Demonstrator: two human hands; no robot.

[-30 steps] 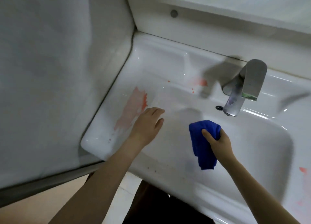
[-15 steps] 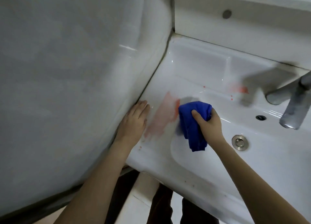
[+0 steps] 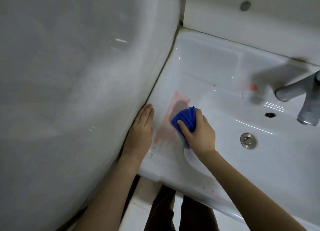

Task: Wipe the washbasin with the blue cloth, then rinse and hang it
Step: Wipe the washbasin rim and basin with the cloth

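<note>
A pale tiled wall (image 3: 69, 74) meets the white washbasin (image 3: 216, 71) at its left edge. The right hand (image 3: 199, 132) is clenched around the blue cloth (image 3: 185, 117), a bunched, deep-blue wad pressed on the basin's flat ledge, over a pinkish smear (image 3: 170, 112) that runs beyond the knuckles and toward the wrist. The left hand (image 3: 141, 128) lies flat and empty, fingers together, beside the smear against the wall. Right of the grip sit the grey tap (image 3: 301, 95) and the round metal drain (image 3: 248, 140). No writing is legible.

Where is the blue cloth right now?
The blue cloth is bunched in the right hand, pressed on the washbasin's left ledge at the pink stain, beside the flat left hand.
</note>
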